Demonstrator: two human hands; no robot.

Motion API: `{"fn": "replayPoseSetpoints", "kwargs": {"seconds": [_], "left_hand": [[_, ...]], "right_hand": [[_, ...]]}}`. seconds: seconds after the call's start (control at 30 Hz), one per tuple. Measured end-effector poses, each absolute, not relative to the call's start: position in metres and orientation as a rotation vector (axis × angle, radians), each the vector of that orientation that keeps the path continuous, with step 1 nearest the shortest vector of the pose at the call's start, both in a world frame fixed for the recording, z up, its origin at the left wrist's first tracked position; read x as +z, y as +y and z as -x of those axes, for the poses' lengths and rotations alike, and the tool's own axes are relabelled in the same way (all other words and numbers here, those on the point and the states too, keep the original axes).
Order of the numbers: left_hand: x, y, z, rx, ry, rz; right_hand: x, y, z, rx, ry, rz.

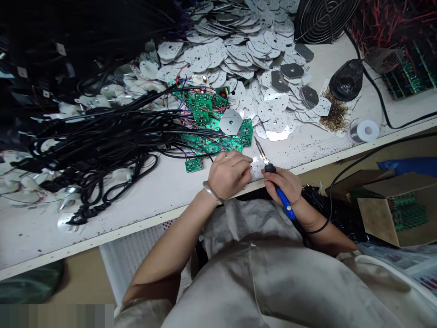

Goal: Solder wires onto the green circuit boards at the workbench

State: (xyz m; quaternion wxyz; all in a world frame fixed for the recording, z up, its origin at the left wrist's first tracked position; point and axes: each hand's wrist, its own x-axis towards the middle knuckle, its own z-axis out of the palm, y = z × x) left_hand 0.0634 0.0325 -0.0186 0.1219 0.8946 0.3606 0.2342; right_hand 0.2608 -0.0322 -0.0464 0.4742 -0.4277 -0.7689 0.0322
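Observation:
My right hand (282,183) is shut on a blue-handled soldering iron (284,202), whose metal tip (261,151) points up and left over the bench. My left hand (227,175), with a silver bangle (213,192) on the wrist, lies close to the iron's tip. Its fingers are pinched around something thin, perhaps solder wire, but the item is too small to name. A pale metal plate (254,169) lies under the fingertips, partly hidden. Just beyond my left hand is a pile of green circuit boards (205,145) with black cables and red wires.
A white wooden bench (102,223) carries many black cables and a large heap of white metal discs (235,54). To the right are a solder spool (363,130), a black stand (346,79) and a caged fan (322,18). A cardboard box of green boards (392,214) stands at lower right.

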Motion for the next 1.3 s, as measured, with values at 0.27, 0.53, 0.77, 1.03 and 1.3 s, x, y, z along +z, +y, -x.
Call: {"fn": "replayPoseSetpoints", "kwargs": {"seconds": [0.27,0.53,0.77,1.03,1.3], "left_hand": [[-0.025,0.033,-0.061,0.67,1.033,-2.613],[-0.027,0.033,-0.061,0.706,1.03,-2.624],[-0.027,0.033,-0.061,0.731,1.021,-2.666],[-0.028,0.033,-0.062,0.786,1.005,-2.689],[-0.028,0.032,-0.063,0.711,1.028,-2.681]], "right_hand": [[-0.046,-0.056,-0.275,0.683,-1.127,1.194],[-0.045,-0.052,-0.286,0.756,-1.268,1.259],[-0.038,-0.048,-0.284,0.732,-1.368,1.295],[-0.033,-0.047,-0.282,0.815,-1.269,1.298],[-0.037,-0.047,-0.282,0.821,-1.254,1.256]]}}
